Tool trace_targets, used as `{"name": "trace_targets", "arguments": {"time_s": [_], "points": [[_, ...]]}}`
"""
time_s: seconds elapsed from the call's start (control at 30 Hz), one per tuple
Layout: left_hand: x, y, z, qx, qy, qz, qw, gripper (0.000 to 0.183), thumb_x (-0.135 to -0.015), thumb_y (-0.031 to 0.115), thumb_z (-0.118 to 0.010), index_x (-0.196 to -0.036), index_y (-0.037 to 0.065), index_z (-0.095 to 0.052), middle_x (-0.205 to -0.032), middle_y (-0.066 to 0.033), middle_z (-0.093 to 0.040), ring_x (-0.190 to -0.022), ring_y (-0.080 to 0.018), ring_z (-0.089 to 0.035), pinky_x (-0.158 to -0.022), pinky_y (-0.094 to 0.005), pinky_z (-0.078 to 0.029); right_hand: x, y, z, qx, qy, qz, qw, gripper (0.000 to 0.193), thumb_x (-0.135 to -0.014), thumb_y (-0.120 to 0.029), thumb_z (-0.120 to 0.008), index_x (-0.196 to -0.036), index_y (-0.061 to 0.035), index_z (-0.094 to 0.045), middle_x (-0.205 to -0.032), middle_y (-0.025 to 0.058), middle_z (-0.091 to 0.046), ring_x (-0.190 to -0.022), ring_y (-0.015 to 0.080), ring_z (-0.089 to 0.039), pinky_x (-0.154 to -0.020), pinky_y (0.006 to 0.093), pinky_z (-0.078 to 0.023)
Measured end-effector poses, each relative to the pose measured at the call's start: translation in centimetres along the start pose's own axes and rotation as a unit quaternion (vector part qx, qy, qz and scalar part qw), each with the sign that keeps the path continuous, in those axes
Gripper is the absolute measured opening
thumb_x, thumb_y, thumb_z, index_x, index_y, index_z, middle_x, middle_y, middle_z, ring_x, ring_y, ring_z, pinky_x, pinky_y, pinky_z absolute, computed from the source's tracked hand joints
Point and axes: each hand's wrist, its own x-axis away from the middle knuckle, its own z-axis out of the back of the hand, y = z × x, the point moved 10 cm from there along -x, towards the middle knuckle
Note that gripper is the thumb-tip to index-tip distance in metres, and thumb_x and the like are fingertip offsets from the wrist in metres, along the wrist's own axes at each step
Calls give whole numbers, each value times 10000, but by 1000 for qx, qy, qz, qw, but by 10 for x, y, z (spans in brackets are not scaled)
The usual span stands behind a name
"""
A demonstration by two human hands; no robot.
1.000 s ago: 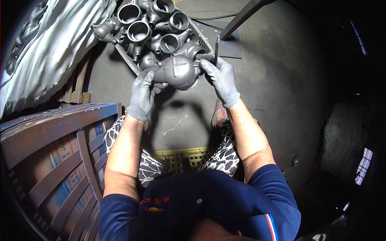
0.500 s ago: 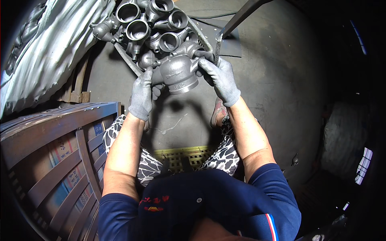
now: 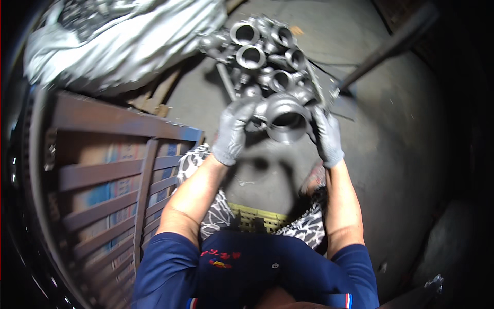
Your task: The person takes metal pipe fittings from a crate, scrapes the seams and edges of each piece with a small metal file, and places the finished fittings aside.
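Note:
Between my two gloved hands I hold a grey cast metal pipe fitting, with its wide round mouth turned up toward me. My left hand is closed around the narrower neck at its left side. At the other side my right hand grips the fitting's right end, and some of its fingers are hidden behind the metal. Just beyond the held piece lies a heap of similar fittings, several with their round openings facing up. Motion blurs the picture somewhat.
A slatted metal crate with printed cartons inside stands at my left. A large white sack lies at the far left. A dark bar slants up at the far right. Between my legs is a yellow plastic grid.
The fitting has been turned so that its wide mouth now faces up toward me; before, it pointed down toward my body. My view has swung left, shifting the scene rightward.

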Motion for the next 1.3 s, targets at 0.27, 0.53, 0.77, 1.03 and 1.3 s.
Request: {"name": "trace_targets", "arguments": {"time_s": [0.27, 0.53, 0.77, 1.03, 1.3], "points": [[104, 206, 32, -185, 105, -181, 960, 256, -836, 111, -672, -1066, 0, -642, -863, -37, -651, -791, -80, -599, -722, -210, -483, 6, 1, -15, 28, -138, 67, 988, 327, -946, -292, -502, -1150, -47, -578, -647, -80, -490, -484, 3, -386, -403, 162, -264], [277, 460, 71, -433, 271, -530, 677, 331, -908, 204, -624, -1117, -53, -607, -1019, -116, -655, -852, -123, -628, -753, -241, -515, 15, 6, -22, 4, -168, 54, 984, 366, -914, -108, -461, -1257, -31, -560, -772, 2, -598, -532, 54, -488, -460, 189, -367], [271, 519, 289, -762, 407, -182, 469, 334, -900, 243, -603, -1158, 31, -619, -1020, -97, -670, -908, -139, -609, -845, -273, -464, -6, 27, -26, 63, -155, 87, 982, 341, -915, -155, -506, -1234, -84, -601, -804, 14, -630, -639, 60, -551, -515, 224, -456], [203, 423, 81, -713, 221, -382, 545, 362, -909, 101, -554, -1269, 68, -562, -1220, -146, -594, -1103, -191, -571, -927, -280, -444, -3, 11, -4, 115, -92, 118, 982, 380, -907, -181, -529, -1248, -18, -562, -862, 41, -668, -681, 92, -584, -585, 252, -473], [-41, 142, -25, -443, -6, -212, 871, 323, -832, 146, -642, -1138, 44, -631, -1057, -118, -664, -959, -211, -631, -820, -301, -488, 2, 16, -4, 36, -107, 24, 993, 357, -932, -162, -502, -1266, -51, -561, -700, -34, -562, -537, 31, -448, -472, 211, -378]]}}
